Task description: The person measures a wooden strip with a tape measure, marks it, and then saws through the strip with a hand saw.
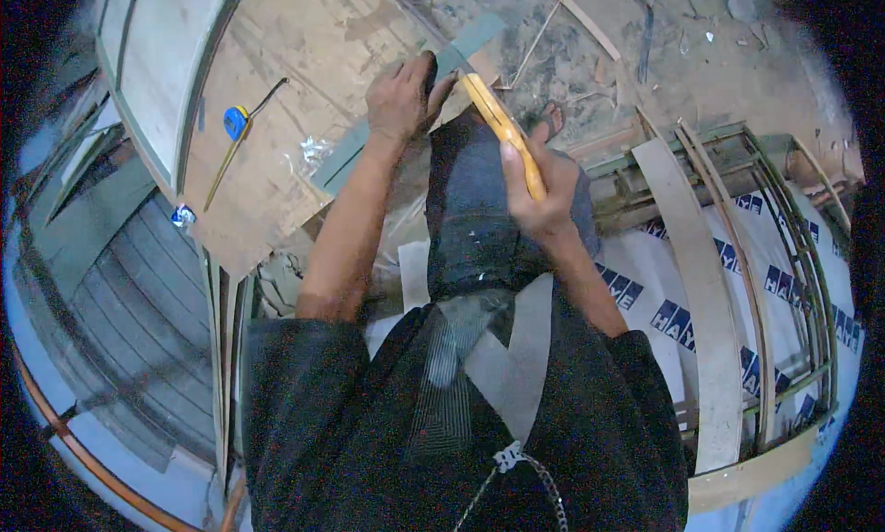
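Observation:
My right hand (pixel 544 186) is wrapped round the yellow-orange wooden handle of a saw (pixel 495 122). Its thin blade points away and to the left, crossing a grey-green strip of board (pixel 346 163). That strip lies slantwise over the edge of a plywood sheet, its far end pointing right. Just left of the blade, my left hand (pixel 401 99) presses on the strip with bent fingers, the thumb beside the edge. The fingers' undersides are hidden. My bent leg in grey cloth is close below the strip's far half.
On the plywood (pixel 267 172) lies a blue and yellow tape measure (pixel 236 122). A pale framed panel (pixel 166 62) stands at the far left. To the right are a slatted frame (pixel 770 228) and a long pale strip (pixel 691 283). Offcuts litter the floor beyond.

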Motion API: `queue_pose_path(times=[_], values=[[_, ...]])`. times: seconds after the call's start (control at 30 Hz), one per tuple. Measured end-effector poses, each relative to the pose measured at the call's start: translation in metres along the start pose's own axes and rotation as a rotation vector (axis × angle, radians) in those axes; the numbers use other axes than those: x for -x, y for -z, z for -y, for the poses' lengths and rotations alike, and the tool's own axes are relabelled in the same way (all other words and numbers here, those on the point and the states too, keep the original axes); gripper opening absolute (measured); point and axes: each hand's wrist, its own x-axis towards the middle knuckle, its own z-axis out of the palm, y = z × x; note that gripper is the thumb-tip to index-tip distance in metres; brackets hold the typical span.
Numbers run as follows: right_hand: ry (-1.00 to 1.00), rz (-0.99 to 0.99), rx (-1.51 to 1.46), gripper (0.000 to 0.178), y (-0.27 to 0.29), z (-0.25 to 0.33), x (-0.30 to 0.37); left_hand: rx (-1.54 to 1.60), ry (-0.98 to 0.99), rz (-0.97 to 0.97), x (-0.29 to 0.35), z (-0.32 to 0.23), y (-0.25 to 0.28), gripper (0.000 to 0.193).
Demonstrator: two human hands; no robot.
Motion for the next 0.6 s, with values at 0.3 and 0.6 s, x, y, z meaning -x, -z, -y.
queue_pose_path(times=[0.3, 0.6], values=[[-0.069, 0.111, 0.072, 0.025, 0.011, -0.016, 0.017, -0.071, 0.19, 0.252, 0.028, 0.06, 0.043, 0.046], [-0.199, 0.064, -0.015, 0.023, 0.001, -0.011, 0.037, 0.054, 0.001, 0.053, 0.04, 0.009, 0.009, 0.046]])
